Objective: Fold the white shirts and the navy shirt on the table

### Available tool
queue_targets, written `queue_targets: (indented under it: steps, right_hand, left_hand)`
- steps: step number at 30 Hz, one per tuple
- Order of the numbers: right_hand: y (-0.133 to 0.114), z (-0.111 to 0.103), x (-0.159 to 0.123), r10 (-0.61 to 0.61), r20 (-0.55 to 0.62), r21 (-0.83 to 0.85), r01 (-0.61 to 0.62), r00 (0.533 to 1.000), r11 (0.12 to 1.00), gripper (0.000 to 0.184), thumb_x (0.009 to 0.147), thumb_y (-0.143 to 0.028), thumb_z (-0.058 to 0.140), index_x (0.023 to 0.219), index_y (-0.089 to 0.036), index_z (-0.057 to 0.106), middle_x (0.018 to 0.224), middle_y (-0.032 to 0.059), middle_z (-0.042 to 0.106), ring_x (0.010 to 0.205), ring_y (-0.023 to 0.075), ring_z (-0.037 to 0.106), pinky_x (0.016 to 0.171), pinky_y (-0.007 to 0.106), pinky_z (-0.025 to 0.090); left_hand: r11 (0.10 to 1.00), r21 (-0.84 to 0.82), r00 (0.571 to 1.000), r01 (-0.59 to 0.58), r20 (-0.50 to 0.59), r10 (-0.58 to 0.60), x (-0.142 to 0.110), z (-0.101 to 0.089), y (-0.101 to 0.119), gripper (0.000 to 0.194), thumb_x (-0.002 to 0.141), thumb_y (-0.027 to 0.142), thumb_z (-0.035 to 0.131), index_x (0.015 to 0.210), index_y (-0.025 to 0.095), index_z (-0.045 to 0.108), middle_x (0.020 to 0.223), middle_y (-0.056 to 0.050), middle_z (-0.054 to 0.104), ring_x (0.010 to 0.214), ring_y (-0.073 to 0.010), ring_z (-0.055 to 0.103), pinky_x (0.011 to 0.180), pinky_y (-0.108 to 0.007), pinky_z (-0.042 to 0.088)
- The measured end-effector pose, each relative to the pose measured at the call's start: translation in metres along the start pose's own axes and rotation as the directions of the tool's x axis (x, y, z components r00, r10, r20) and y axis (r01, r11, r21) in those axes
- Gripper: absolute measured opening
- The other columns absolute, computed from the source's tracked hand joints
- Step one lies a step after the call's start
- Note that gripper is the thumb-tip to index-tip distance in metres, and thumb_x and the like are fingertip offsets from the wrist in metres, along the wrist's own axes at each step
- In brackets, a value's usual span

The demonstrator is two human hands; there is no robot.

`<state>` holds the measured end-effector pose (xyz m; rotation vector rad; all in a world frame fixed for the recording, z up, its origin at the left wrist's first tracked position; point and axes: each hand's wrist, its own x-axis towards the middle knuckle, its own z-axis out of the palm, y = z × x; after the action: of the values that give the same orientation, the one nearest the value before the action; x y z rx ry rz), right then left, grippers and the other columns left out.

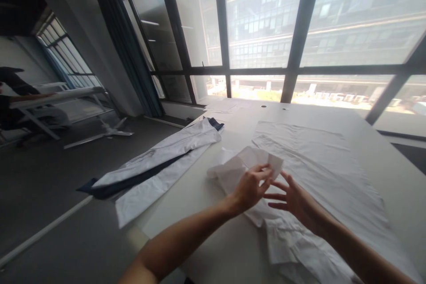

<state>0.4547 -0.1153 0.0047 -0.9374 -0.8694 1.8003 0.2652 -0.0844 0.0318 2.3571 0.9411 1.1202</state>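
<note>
My left hand (251, 186) is closed, pinching a thin white piece of cloth (234, 169) near its right end. This cloth is slightly see-through and hangs partly folded over the white table (189, 213). To its right is my right hand (294, 199), its fingers spread and the tips close to the cloth's edge; whether they touch it I cannot tell. Beneath and beyond the right hand lies a large white fabric piece (319, 159), spread out with soft creases. Its near part is bunched up (289, 244) below my hands.
White fabric pieces (159, 153) with a dark blue layer (153, 168) overhang the table's left edge. Papers (221, 106) lie at the far end by the windows. At the far left a person's arm (33, 96) rests on another table (80, 93).
</note>
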Motion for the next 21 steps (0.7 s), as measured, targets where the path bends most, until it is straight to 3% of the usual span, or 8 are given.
queue_targets:
  steps: [4, 6, 8, 11, 14, 16, 19, 21]
  right_hand:
    - [-0.002, -0.016, 0.019, 0.026, -0.145, 0.155, -0.003, 0.989, 0.988, 0.041, 0.089, -0.055, 0.066, 0.118, -0.026, 0.064, 0.103, 0.0075, 0.074, 0.077, 0.0235, 0.074, 0.067, 0.037, 0.062]
    - [-0.004, -0.028, 0.026, 0.036, -0.205, 0.18, 0.002, 0.978, 0.984, 0.034, 0.087, -0.047, 0.071, 0.113, -0.025, 0.065, 0.096, 0.0066, 0.074, 0.078, 0.0247, 0.075, 0.065, 0.036, 0.063]
    - [-0.005, -0.035, 0.03, 0.029, -0.214, 0.184, 0.011, 0.976, 0.983, 0.028, 0.083, -0.037, 0.078, 0.103, -0.022, 0.067, 0.093, 0.0063, 0.073, 0.085, 0.0259, 0.075, 0.073, 0.037, 0.064]
    - [-0.01, -0.037, 0.034, -0.039, -0.227, 0.155, 0.076, 0.973, 0.985, 0.022, 0.077, -0.028, 0.083, 0.091, -0.017, 0.07, 0.096, 0.0077, 0.075, 0.093, 0.0239, 0.075, 0.088, 0.033, 0.062]
    - [-0.019, -0.037, 0.036, -0.135, -0.303, 0.096, 0.171, 0.943, 0.98, 0.026, 0.08, -0.039, 0.08, 0.086, -0.015, 0.073, 0.101, 0.0115, 0.076, 0.1, 0.0239, 0.073, 0.096, 0.03, 0.058]
    - [-0.028, -0.041, 0.034, -0.24, -0.366, -0.046, 0.24, 0.899, 0.97, 0.034, 0.083, -0.049, 0.075, 0.084, -0.015, 0.076, 0.107, 0.0128, 0.076, 0.107, 0.0256, 0.071, 0.098, 0.034, 0.057]
    - [-0.044, -0.053, 0.028, -0.474, -0.424, -0.394, 0.315, 0.772, 0.864, 0.038, 0.081, -0.054, 0.074, 0.087, -0.017, 0.079, 0.115, 0.0118, 0.075, 0.113, 0.0289, 0.067, 0.1, 0.04, 0.055]
    - [-0.052, -0.066, 0.024, -0.631, -0.45, -0.547, 0.364, 0.632, 0.754, 0.033, 0.077, -0.049, 0.077, 0.09, -0.019, 0.08, 0.117, 0.0103, 0.075, 0.114, 0.0296, 0.067, 0.101, 0.042, 0.053]
  left_hand:
    - [0.989, 0.007, 0.944, -0.149, 0.298, 0.14, -0.014, 0.02, 0.001, 0.035, 0.095, 0.015, 0.058, 0.129, 0.02, 0.066, 0.141, -0.01, 0.061, 0.13, -0.0221, 0.057, 0.11, -0.034, 0.046]
    - [0.961, -0.037, 0.888, -0.274, 0.375, 0.268, -0.016, 0.017, 0.002, 0.032, 0.096, 0.016, 0.057, 0.127, 0.019, 0.066, 0.137, -0.009, 0.064, 0.13, -0.0207, 0.057, 0.113, -0.033, 0.043]
    - [0.938, -0.045, 0.862, -0.344, 0.381, 0.335, -0.013, 0.009, 0.001, 0.029, 0.097, 0.017, 0.057, 0.124, 0.019, 0.066, 0.131, -0.009, 0.068, 0.126, -0.0199, 0.059, 0.113, -0.033, 0.043]
    - [0.942, 0.04, 0.914, -0.332, 0.261, 0.311, -0.006, -0.005, -0.005, 0.025, 0.098, 0.016, 0.055, 0.118, 0.021, 0.068, 0.121, -0.007, 0.071, 0.116, -0.0196, 0.064, 0.106, -0.035, 0.048]
    - [0.956, 0.139, 0.966, -0.258, 0.003, 0.26, 0.001, -0.021, -0.016, 0.024, 0.097, 0.017, 0.056, 0.118, 0.023, 0.068, 0.118, -0.008, 0.071, 0.117, -0.0229, 0.063, 0.103, -0.041, 0.049]
    - [0.967, 0.162, 0.956, -0.197, -0.186, 0.226, 0.003, -0.033, -0.022, 0.024, 0.097, 0.017, 0.057, 0.118, 0.022, 0.067, 0.116, -0.009, 0.07, 0.117, -0.0238, 0.062, 0.102, -0.043, 0.05]
    - [0.983, 0.162, 0.918, -0.092, -0.369, 0.147, 0.005, -0.05, -0.031, 0.022, 0.097, 0.015, 0.053, 0.114, 0.022, 0.067, 0.111, -0.008, 0.069, 0.111, -0.0225, 0.063, 0.099, -0.042, 0.051]
    - [0.987, 0.162, 0.903, -0.018, -0.421, 0.085, 0.007, -0.06, -0.039, 0.022, 0.097, 0.014, 0.052, 0.111, 0.021, 0.067, 0.109, -0.008, 0.069, 0.107, -0.022, 0.064, 0.097, -0.04, 0.051]
